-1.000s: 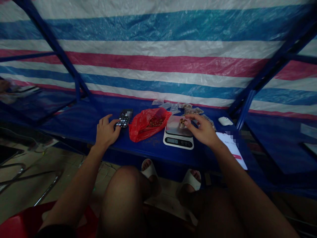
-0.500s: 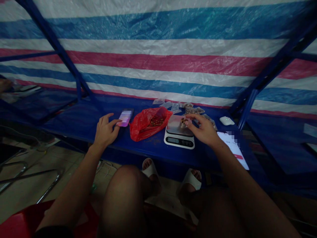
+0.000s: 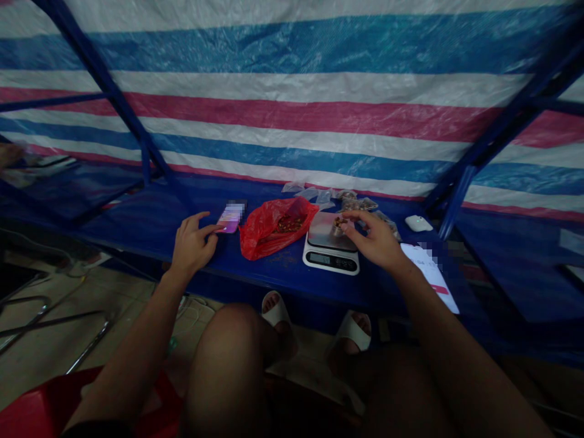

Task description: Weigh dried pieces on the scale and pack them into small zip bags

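— What hangs behind the scale (image 3: pixel 331 246)?

— A woven plastic tarp (image 3: pixel 292 115), glossy and crinkled, in broad blue, white and pink stripes. Below it the table (image 3: pixel 150 225), flat and dark blue, carries the scale.

— And left of the scale?

— Just beside it sits a crumpled red bag (image 3: pixel 264 234) of thin shiny plastic, its mouth open on brown bits. Further left lies the phone (image 3: pixel 231 217), a slim rectangle with a lit pinkish screen.

— The scale itself?

— It has a white plastic body with rounded corners, a dull metal plate on top and a dark display strip in front.

— To its right?

— A white paper sheet (image 3: pixel 431 277) with a red mark. Behind that is a small smooth white case (image 3: pixel 418 223). Wrinkled clear bags (image 3: pixel 319 196) lie behind the scale.

— The hands?

— The left hand (image 3: pixel 191 246) rests left of the scale, its fingers (image 3: pixel 210 229) apart, the index tip touching the phone. The right hand (image 3: pixel 376 243) is at the scale's right side, fingers drawn together on the brown pieces (image 3: pixel 338 224). These form a small lumpy heap on the plate, too small to identify.
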`<action>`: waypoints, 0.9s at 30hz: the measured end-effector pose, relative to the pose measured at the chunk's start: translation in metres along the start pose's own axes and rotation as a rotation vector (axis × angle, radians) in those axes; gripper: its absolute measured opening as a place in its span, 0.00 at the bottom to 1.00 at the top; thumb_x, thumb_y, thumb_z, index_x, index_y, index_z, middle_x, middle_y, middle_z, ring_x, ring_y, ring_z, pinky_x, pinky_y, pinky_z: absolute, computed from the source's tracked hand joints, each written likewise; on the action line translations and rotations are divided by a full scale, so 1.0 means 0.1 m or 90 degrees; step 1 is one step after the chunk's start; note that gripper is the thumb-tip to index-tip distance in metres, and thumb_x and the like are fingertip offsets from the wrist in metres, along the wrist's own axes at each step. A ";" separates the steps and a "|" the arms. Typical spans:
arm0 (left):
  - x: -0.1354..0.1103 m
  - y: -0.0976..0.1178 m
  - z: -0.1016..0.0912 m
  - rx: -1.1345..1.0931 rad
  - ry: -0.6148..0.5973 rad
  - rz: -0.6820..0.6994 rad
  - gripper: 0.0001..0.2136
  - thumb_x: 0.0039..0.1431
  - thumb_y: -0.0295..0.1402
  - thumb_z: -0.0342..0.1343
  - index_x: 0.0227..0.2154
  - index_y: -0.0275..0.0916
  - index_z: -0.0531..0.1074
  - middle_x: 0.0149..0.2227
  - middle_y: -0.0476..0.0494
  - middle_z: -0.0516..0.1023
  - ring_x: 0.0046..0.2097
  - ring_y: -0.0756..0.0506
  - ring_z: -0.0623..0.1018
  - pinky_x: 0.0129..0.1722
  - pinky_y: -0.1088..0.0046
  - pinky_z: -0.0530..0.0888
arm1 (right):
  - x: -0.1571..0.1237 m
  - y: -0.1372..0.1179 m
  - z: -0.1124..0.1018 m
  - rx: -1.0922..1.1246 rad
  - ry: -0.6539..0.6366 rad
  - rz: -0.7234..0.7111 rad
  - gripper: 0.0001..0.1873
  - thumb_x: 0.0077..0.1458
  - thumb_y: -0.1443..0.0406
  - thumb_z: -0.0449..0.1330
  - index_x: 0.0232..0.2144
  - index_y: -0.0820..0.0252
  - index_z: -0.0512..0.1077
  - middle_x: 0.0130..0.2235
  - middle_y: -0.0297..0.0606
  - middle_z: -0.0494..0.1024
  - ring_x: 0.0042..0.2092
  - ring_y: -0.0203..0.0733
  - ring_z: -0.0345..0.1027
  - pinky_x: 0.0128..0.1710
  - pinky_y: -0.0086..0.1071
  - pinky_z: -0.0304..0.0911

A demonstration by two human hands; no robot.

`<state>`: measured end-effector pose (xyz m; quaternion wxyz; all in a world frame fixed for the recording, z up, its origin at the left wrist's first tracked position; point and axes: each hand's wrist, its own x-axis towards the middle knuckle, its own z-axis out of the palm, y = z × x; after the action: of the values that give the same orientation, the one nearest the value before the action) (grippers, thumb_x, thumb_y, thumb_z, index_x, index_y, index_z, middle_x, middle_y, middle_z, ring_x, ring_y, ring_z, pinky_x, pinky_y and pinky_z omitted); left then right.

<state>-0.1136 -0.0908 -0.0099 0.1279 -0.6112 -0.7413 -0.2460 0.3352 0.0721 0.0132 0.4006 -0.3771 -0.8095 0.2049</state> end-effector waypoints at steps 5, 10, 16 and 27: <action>0.00 -0.01 0.00 -0.008 -0.001 -0.008 0.21 0.68 0.37 0.51 0.54 0.45 0.87 0.69 0.34 0.74 0.71 0.27 0.71 0.69 0.40 0.71 | 0.00 -0.01 -0.01 -0.002 0.004 0.001 0.18 0.66 0.51 0.65 0.51 0.51 0.83 0.53 0.45 0.88 0.53 0.58 0.80 0.58 0.57 0.72; -0.01 -0.05 0.00 -0.020 0.016 -0.004 0.20 0.68 0.37 0.51 0.50 0.45 0.88 0.69 0.35 0.75 0.71 0.29 0.72 0.70 0.42 0.71 | 0.00 0.00 -0.01 0.002 0.004 0.002 0.18 0.66 0.51 0.65 0.51 0.52 0.83 0.53 0.45 0.88 0.53 0.58 0.80 0.58 0.56 0.73; -0.02 -0.09 0.00 -0.033 0.010 0.002 0.19 0.66 0.36 0.52 0.47 0.46 0.88 0.67 0.36 0.76 0.70 0.30 0.73 0.71 0.42 0.71 | -0.01 -0.02 -0.01 0.003 0.000 0.002 0.18 0.65 0.51 0.65 0.51 0.52 0.83 0.52 0.44 0.89 0.52 0.58 0.81 0.57 0.56 0.73; -0.03 -0.11 -0.01 -0.037 0.001 0.013 0.19 0.65 0.37 0.52 0.47 0.48 0.89 0.66 0.38 0.78 0.69 0.30 0.73 0.71 0.42 0.70 | 0.00 -0.02 -0.01 0.006 0.007 0.004 0.19 0.65 0.50 0.65 0.50 0.53 0.83 0.52 0.46 0.88 0.53 0.59 0.81 0.57 0.57 0.73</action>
<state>-0.1240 -0.0949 -0.0127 0.1130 -0.6220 -0.7275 -0.2666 0.3350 0.0710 0.0150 0.4059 -0.3792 -0.8052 0.2077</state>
